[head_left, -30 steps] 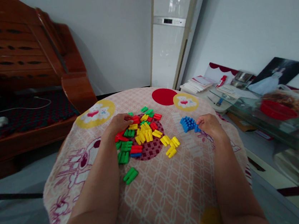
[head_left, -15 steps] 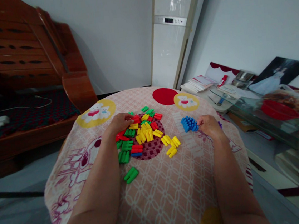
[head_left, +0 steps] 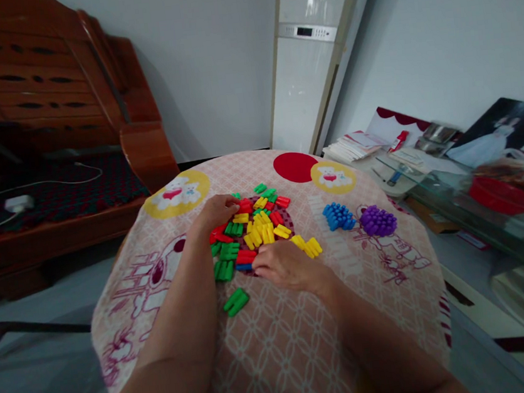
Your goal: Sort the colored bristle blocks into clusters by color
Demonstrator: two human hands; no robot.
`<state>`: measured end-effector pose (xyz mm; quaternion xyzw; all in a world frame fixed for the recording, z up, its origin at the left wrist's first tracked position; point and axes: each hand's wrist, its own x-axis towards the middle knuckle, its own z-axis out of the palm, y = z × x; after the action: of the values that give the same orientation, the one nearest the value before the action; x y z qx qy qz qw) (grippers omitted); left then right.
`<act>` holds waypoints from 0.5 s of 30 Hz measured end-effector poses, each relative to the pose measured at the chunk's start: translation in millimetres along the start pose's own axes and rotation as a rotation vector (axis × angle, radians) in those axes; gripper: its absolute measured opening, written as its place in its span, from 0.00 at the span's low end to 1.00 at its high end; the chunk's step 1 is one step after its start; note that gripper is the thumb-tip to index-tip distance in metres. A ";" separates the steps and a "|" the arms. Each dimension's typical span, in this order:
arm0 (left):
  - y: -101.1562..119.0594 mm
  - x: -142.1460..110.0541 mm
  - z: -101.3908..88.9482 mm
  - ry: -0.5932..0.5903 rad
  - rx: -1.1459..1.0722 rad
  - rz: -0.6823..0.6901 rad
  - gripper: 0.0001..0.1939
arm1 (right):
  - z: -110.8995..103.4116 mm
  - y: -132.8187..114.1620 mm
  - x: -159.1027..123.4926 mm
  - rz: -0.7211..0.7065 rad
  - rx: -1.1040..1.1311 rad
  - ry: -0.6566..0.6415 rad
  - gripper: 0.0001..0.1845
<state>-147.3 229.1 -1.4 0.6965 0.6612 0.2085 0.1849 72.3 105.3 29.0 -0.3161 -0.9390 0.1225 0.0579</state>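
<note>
Small plastic toy blocks with paired rounded bars lie in a loose pile on the tablecloth. At the pile's far left edge, my left hand (head_left: 220,211) has its fingers curled beside red blocks (head_left: 245,206); what is between the fingertips is hidden. My right hand (head_left: 285,266) is at the near side of the pile, fingertips closed on the right end of a blue block (head_left: 244,266). That block lies against a red one (head_left: 245,257). Yellow blocks (head_left: 261,229) fill the middle, green blocks (head_left: 225,270) the left. One green block (head_left: 236,301) lies apart, nearer me.
To the right stand a tight cluster of blue blocks (head_left: 339,216) and one of purple blocks (head_left: 377,220). The round table wears a patterned cloth (head_left: 279,346). Beyond are a wooden bench (head_left: 147,146), a white floor unit (head_left: 304,91) and a cluttered glass shelf (head_left: 436,192).
My right hand has left the blue cluster and moved left to the blue block at the pile's near edge. My left hand stays by the red blocks. The view has shifted slightly.
</note>
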 end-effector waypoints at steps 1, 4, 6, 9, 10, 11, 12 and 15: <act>-0.6 0.1 0.7 -0.002 -0.022 -0.004 0.19 | 6.9 -5.2 1.8 0.003 -0.021 -0.014 0.10; -1.4 0.7 2.4 -0.008 -0.081 -0.021 0.20 | 20.9 -9.9 2.7 0.061 -0.071 0.038 0.13; -1.6 1.5 3.3 -0.016 -0.109 -0.033 0.22 | 26.7 -9.8 4.6 0.092 -0.096 0.074 0.17; -3.2 3.8 5.0 -0.026 -0.136 -0.044 0.23 | 33.9 -11.8 12.2 0.117 -0.163 0.060 0.16; -4.1 4.8 5.7 -0.025 -0.141 -0.048 0.23 | 35.6 -13.2 15.0 0.122 -0.191 0.043 0.14; -5.2 5.8 6.5 -0.021 -0.144 -0.048 0.22 | 36.6 -14.5 17.2 0.125 -0.215 0.028 0.14; -6.3 6.7 7.2 -0.018 -0.145 -0.045 0.22 | 36.7 -15.6 18.5 0.126 -0.232 0.014 0.14; -8.6 8.3 8.4 -0.013 -0.134 -0.030 0.22 | 31.6 -15.7 16.1 0.136 -0.240 -0.032 0.14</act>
<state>-149.7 238.1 -12.6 0.6738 0.6550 0.2449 0.2388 44.6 96.9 3.3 -0.3817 -0.9241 0.0179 -0.0040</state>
